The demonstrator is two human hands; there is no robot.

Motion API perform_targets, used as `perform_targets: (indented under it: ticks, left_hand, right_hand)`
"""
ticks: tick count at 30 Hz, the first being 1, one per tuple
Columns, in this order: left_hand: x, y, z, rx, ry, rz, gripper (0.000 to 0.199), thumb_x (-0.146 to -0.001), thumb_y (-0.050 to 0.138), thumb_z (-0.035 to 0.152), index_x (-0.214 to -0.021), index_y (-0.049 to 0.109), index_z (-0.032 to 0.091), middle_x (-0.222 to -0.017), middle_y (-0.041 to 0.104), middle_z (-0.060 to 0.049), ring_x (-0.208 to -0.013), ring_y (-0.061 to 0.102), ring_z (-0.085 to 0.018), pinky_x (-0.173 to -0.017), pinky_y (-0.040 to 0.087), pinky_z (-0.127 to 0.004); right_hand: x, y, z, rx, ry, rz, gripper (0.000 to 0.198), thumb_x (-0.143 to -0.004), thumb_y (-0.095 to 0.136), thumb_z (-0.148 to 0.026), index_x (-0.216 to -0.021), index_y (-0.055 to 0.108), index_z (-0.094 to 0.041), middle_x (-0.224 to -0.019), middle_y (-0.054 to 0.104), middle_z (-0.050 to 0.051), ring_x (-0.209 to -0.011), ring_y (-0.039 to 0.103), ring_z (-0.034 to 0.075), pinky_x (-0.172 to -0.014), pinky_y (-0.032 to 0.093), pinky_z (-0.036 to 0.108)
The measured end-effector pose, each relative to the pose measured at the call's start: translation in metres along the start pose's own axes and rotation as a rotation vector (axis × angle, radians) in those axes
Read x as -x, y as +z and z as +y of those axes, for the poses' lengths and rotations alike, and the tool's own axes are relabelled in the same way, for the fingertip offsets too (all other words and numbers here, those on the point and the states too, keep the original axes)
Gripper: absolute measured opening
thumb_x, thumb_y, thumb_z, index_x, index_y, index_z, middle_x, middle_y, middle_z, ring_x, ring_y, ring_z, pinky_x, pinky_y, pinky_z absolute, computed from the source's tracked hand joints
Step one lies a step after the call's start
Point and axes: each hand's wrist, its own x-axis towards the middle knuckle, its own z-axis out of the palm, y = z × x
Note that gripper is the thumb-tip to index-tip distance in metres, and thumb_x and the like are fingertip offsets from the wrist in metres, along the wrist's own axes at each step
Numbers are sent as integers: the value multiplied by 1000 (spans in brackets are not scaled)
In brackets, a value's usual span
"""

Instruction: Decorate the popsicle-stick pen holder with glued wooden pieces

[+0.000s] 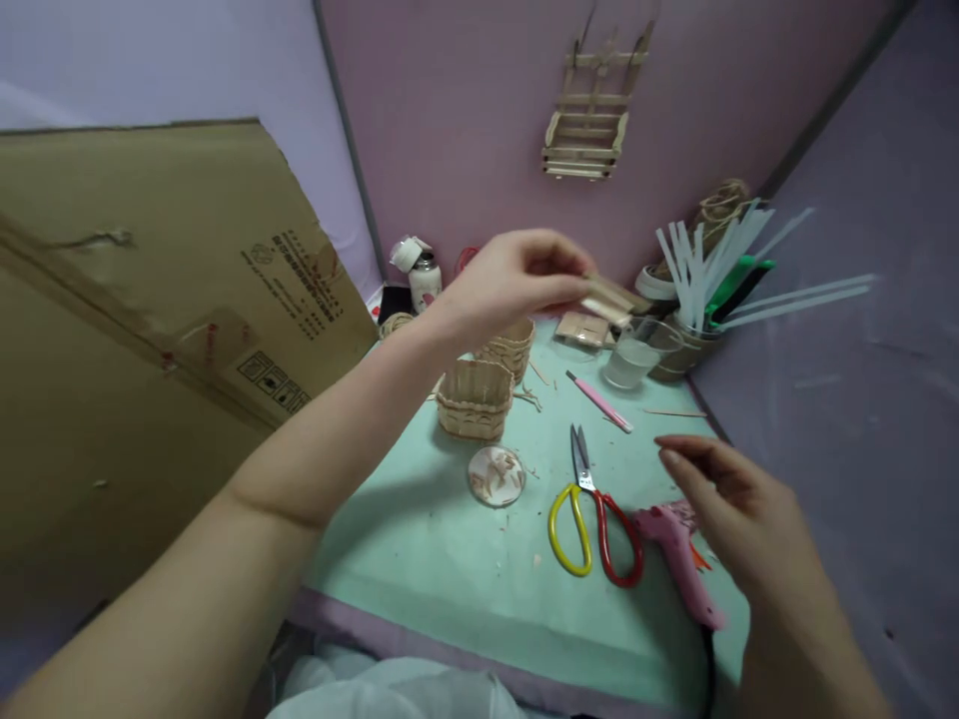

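Observation:
My left hand [535, 268] reaches across the table and pinches a small flat packet [608, 300] of light tan strips by its end. The packet hangs above a clear cup [633, 359]; its exact contents are blurred. My right hand [723, 499] is over the right side, thumb and forefinger tips brought together; anything between them is too small to see. Beneath it lies a pink glue gun [678, 559]. Scissors [588, 499] with one yellow and one red handle rest beside the gun, blades pointing away from me.
Woven baskets [476, 404] stand left of centre, behind a round dish of scraps [496, 476]. A pink pen-like tool [599, 401] and another packet [582, 330] lie farther back. White glue sticks [700, 270] fill a pot. A cardboard sheet [150, 280] leans at left.

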Motion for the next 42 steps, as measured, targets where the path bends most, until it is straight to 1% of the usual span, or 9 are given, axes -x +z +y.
perform_targets:
  ticks: [4, 7, 13, 16, 20, 27, 35, 38, 42]
  left_hand:
    - [91, -46, -17, -10, -159, 90, 13, -73, 70, 23, -82, 66, 15, -78, 66, -2, -75, 64, -13, -70, 52, -27]
    - [143, -67, -45, -25, -308, 124, 16, -72, 72, 28, -82, 67, 16, -79, 68, -3, -74, 63, -14, -70, 52, -27]
    - [193, -78, -109, -76, -519, 92, 19, -72, 68, 33, -81, 65, 16, -77, 68, -2, -72, 62, -15, -68, 49, -27]
    - [199, -71, -131, -179, -540, 89, 17, -74, 62, 32, -82, 66, 17, -80, 70, -4, -75, 64, -18, -71, 50, -31]
    - [206, -68, -139, -268, -492, 6, 36, -78, 58, 29, -113, 65, 20, -106, 72, -7, -95, 66, -22, -87, 50, -34]
    - [197, -101, -133, -710, -345, 6, 41, -87, 50, 30, -124, 61, 20, -139, 53, -11, -129, 48, -28, -107, 36, -38]
    - [143, -106, -168, -951, -420, -67, 41, -75, 62, 15, -116, 64, 18, -117, 62, -14, -102, 61, -25, -85, 44, -31]
    - [139, -104, -180, -950, -432, -25, 23, -82, 53, 18, -98, 70, 14, -100, 66, -13, -95, 61, -24, -81, 44, -31]
    - [140, -116, -187, -952, -427, 66, 25, -86, 48, 19, -99, 69, 13, -103, 66, -14, -100, 58, -25, -83, 42, -32]
  right_hand:
    - [50, 26, 0, 249, -109, -228, 28, -85, 50, -45, -85, 64, -20, -82, 65, 8, -73, 61, 23, -67, 47, 35]
    - [78, 42, 4, 501, -116, -246, 21, -84, 50, -37, -75, 58, -19, -81, 62, 11, -76, 60, 25, -68, 45, 36]
    - [89, 59, 9, 795, -26, -208, 20, -86, 54, -35, -84, 57, -15, -82, 61, 14, -78, 60, 29, -71, 44, 36]
    - [83, 63, 2, 822, 24, -229, 26, -88, 52, -38, -91, 58, -13, -82, 63, 16, -81, 61, 31, -71, 43, 37]
    - [75, 68, -9, 798, 77, -315, 29, -90, 46, -40, -90, 58, -14, -86, 65, 16, -82, 62, 31, -71, 43, 37]
    - [70, 70, -4, 804, 133, -364, 32, -90, 43, -44, -91, 58, -16, -86, 67, 15, -80, 64, 29, -67, 42, 35]
    - [63, 78, -3, 854, 153, -343, 37, -88, 42, -48, -83, 60, -16, -80, 66, 15, -74, 63, 28, -65, 43, 35]
    - [61, 81, -6, 868, 158, -335, 36, -87, 44, -48, -84, 60, -16, -78, 66, 15, -73, 63, 28, -64, 43, 35]
    - [58, 84, -7, 865, 196, -335, 36, -87, 44, -47, -82, 60, -16, -75, 67, 15, -67, 63, 27, -59, 42, 33]
